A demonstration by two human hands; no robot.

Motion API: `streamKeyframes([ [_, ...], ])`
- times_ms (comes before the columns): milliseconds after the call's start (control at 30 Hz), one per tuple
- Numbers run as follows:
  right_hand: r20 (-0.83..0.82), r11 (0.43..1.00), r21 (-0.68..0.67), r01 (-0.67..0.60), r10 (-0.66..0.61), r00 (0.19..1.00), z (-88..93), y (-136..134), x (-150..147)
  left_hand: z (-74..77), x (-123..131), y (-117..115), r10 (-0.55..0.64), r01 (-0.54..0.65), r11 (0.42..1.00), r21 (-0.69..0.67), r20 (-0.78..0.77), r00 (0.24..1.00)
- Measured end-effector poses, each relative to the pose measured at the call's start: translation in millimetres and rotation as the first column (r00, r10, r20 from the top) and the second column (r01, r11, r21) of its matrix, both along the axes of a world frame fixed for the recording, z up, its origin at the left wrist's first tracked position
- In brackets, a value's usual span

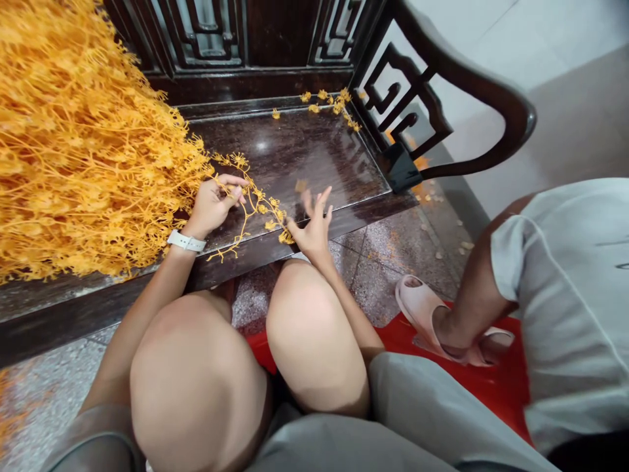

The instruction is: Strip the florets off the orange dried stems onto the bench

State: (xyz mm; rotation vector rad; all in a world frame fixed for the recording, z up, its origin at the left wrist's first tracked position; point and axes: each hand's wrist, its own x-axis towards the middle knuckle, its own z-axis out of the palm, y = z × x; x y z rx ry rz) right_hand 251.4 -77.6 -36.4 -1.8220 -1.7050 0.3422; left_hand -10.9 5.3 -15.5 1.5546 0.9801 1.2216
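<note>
A huge heap of branching orange dried sprigs point(78, 151) lies over the left end of a dark polished wooden bench point(295, 151). My left hand point(213, 206) grips a thin loose sprig point(254, 208) that stretches rightward across the bench's front edge. My right hand point(314, 226) hovers just beyond it with fingers spread, its thumb close to the sprig's far end. A small orange fragment point(301, 185) appears above the bench, just past my right fingertips. A white watch band point(187, 241) circles my left wrist.
Loose orange bits point(327, 101) lie at the bench's back edge beneath its carved lattice backrest point(407, 108). Orange crumbs dot the speckled stone floor point(393, 262). To my right, a person in a pale grey shirt point(574, 295) reaches toward a pink slipper point(432, 321) above something red.
</note>
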Motion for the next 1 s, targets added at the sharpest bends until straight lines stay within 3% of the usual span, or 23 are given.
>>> streamKeyframes([
  [200, -0.056, 0.999, -0.016, -0.042, 0.041, 0.998, -6.4, 5, 1, 1.2, -1, -1, -0.025, 0.024, 1.000, -0.020, -0.019, 1.000],
  [367, -0.134, 0.999, 0.027, -0.048, 0.051, 0.990, 2.8, 4, 3, 3.3, 0, -2, 0.002, -0.002, 0.999, -0.035, 0.016, 1.000],
  [567, -0.203, 0.980, 0.154, -0.126, 0.156, 0.967, 20.4, 10, 1, 6.4, 9, -7, -0.026, 0.102, 0.974, -0.204, 0.344, 0.939],
  [767, -0.387, 0.960, 0.093, -0.264, 0.279, 0.879, 37.2, 27, -19, 22.7, 11, -17, -0.035, 0.250, 0.934, -0.256, 0.629, 0.776],
  [900, -0.105, 0.940, -0.053, -0.336, 0.330, 0.938, 45.4, 39, -32, 33.9, 9, -20, -0.007, 0.304, 0.912, -0.277, 0.728, 0.685],
  [1000, 0.015, 0.912, -0.147, -0.382, 0.389, 0.921, 46.1, 46, -37, 36.3, 11, -21, -0.008, 0.324, 0.899, -0.294, 0.729, 0.684],
])
